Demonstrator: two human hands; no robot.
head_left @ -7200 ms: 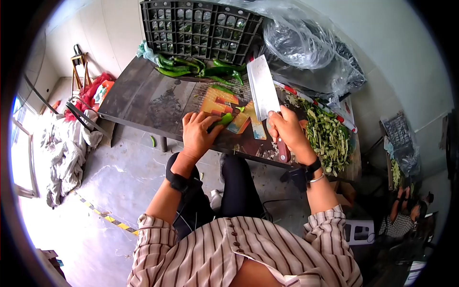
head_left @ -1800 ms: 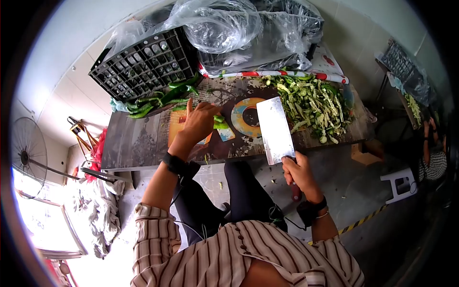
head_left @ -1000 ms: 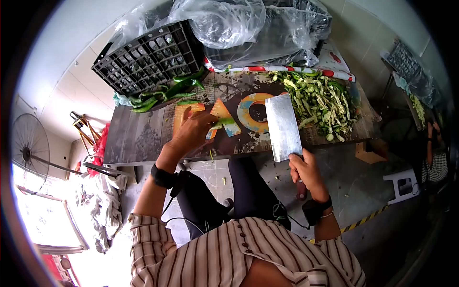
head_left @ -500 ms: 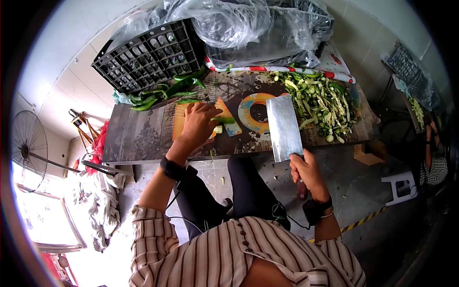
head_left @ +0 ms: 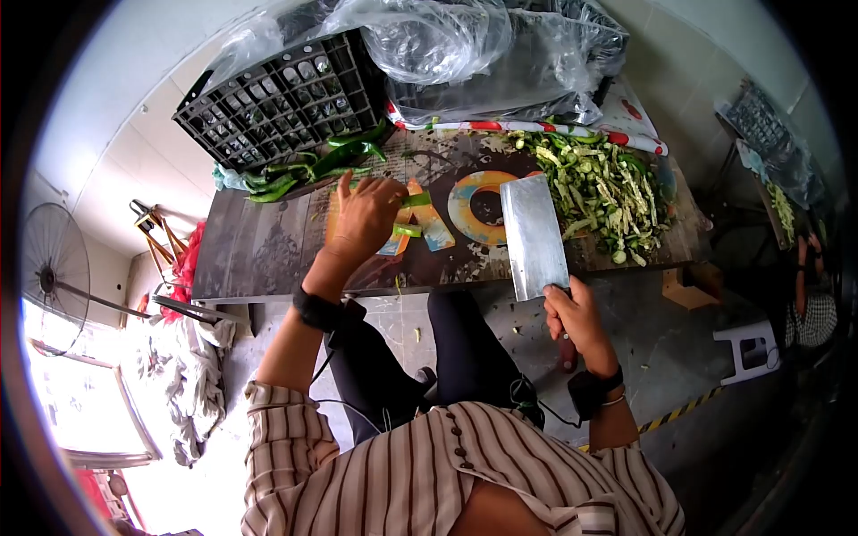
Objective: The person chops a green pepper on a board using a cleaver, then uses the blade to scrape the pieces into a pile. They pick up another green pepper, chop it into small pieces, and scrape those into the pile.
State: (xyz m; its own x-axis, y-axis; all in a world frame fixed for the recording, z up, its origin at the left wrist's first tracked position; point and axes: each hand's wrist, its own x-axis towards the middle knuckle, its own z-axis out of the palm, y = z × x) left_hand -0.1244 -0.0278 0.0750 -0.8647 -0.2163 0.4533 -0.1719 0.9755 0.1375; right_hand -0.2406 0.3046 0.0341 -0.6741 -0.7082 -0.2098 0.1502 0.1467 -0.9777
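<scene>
My left hand (head_left: 365, 214) is over the table with its fingers curled against a green pepper piece (head_left: 416, 199); the thumb side is partly hidden. Just below that lies a second cut piece of pepper (head_left: 407, 230), its inner side turned up, close to the same fingers. In my right hand (head_left: 579, 320) is a cleaver (head_left: 534, 234), gripped around its dark reddish handle, with the broad blade standing up over the table's front edge. Whole green peppers (head_left: 344, 159) lie at the back left, and a heap of chopped peppers (head_left: 603, 196) covers the right side.
A black plastic crate (head_left: 281, 103) leans at the back left of the patterned table (head_left: 259, 241). Clear plastic sheeting (head_left: 447, 40) covers a dark crate behind. A white stool (head_left: 749, 348) stands on the floor at right, near another person (head_left: 811, 308). A fan (head_left: 49, 281) is at left.
The pepper by my left hand now shows as two separate pieces, one above the other. My left hand has shifted slightly up, one finger raised. The cleaver has barely moved.
</scene>
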